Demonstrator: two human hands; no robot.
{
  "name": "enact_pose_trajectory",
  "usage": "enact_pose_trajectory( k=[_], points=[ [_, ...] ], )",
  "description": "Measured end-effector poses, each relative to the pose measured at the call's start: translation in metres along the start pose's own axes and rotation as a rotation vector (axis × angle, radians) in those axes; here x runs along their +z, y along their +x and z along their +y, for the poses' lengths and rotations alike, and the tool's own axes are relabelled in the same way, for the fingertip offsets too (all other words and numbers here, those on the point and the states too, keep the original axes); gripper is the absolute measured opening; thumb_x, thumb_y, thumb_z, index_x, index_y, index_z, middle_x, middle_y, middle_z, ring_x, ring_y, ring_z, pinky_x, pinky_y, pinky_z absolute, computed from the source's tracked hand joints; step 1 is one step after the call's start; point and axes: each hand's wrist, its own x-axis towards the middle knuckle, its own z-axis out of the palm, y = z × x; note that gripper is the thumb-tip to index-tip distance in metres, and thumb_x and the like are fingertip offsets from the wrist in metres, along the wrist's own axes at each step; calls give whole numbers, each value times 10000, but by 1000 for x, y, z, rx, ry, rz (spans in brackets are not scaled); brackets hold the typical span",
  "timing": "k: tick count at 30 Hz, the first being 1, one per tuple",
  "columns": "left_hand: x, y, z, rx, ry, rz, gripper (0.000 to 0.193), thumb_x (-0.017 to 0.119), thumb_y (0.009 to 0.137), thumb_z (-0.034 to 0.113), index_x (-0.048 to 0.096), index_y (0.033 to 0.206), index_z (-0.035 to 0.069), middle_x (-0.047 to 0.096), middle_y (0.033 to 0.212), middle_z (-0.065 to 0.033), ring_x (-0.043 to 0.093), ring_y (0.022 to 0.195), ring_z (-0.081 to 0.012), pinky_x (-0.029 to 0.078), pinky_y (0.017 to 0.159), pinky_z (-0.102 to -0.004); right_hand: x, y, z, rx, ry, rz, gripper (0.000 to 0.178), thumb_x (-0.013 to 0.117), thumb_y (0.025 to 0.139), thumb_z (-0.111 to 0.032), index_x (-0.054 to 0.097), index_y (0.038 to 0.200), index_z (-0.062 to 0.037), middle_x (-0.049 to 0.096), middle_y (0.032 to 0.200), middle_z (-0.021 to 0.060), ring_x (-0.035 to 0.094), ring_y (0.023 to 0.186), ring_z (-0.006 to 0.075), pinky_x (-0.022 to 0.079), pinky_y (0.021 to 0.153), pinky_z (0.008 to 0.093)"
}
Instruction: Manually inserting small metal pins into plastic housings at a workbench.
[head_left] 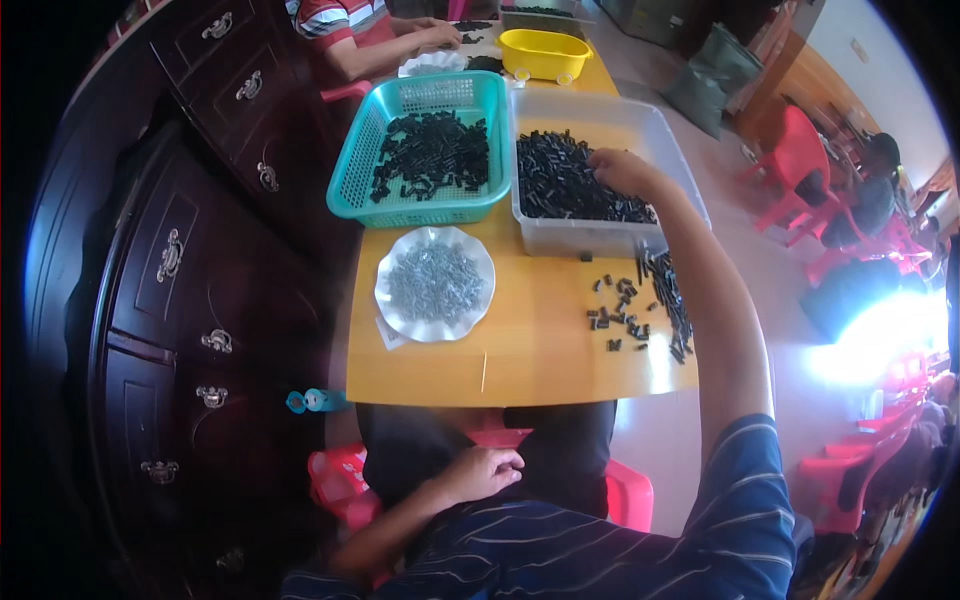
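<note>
My right hand [626,173] reaches into a clear plastic bin [610,238] at the right of the table. Its closed fingertips touch the heap of small black pieces [560,180] inside; anything between them is too small to make out. My left hand [484,474] rests on my lap below the table edge, its fingers curled with nothing visible in them. Loose black pieces [622,318] lie on the table near my right forearm, beside a pile of longer black strips [668,290]. Left of them, a white wavy-edged plate [386,300] holds many small silvery metal parts [434,280].
A teal basket [345,185] with more black pieces stands left of the bin. Beyond are a yellow wheeled tub [545,57] and another person's hands [438,36] at work. Dark drawers [150,270] line the left; pink chairs [795,150] stand at the right.
</note>
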Motion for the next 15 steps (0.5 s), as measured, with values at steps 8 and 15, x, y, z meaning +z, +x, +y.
enact_pose_trajectory(
  k=[8,15],
  points=[
    [2,7,-11,-61,17,-20,237,723,900,252,705,1073,92,742,884,-114,731,798,-273,574,719,-380,20,45,51,253,-446,-481,472,670,805,-197,683,1265,-93,660,1298,183,613,1230,367,508,985,471],
    [-1,12,-1,-97,12,-189,358,657,936,391,685,1158,112,741,900,-116,724,820,-252,557,738,-377,-7,25,15,505,-341,-665,686,814,744,-401,620,1346,-137,631,1309,166,694,952,322,596,771,444]
  ],
)
